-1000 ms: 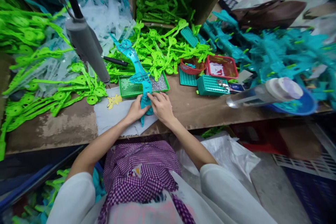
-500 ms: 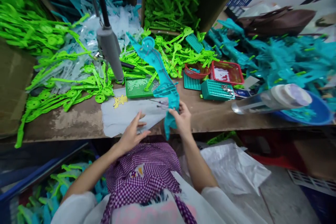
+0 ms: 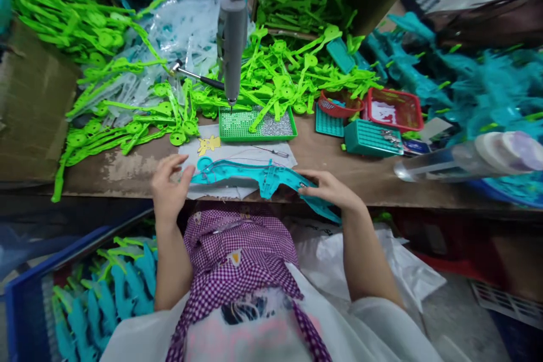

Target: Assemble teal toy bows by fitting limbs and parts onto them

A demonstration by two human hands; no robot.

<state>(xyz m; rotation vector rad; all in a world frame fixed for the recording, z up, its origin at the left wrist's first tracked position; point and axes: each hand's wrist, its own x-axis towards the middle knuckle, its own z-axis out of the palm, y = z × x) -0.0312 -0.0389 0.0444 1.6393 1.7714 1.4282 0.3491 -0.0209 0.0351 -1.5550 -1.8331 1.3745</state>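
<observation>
A long, curved turquoise plastic half-shell [image 3: 246, 172] lies crosswise over a pale cloth [image 3: 237, 150] with a yellow cartoon figure on it. A thin dark thread or wire runs along the shell, whose ribbed inside faces up. My right hand [image 3: 328, 188] grips its right end, thumb and fingers closed on it. Beside its left tip is my left hand [image 3: 169, 189], fingers and thumb apart, the thumb very near the tip. A small screwdriver-like tool [image 3: 271, 151] rests on the cloth behind the shell.
A grey hanging electric screwdriver [image 3: 232, 51] points down at a green tray [image 3: 258, 137] of small metal pieces. Green plastic parts [image 3: 280, 85] heap behind, near a hammer [image 3: 199, 76]. A teal basket [image 3: 373, 138], red basket [image 3: 394, 110] and clear bottle [image 3: 458, 158] stand right.
The turquoise shell has swung from upright to lying crosswise, its upper end now at left. My right hand moved right with it; my left hand moved left and up. The camera view shifted.
</observation>
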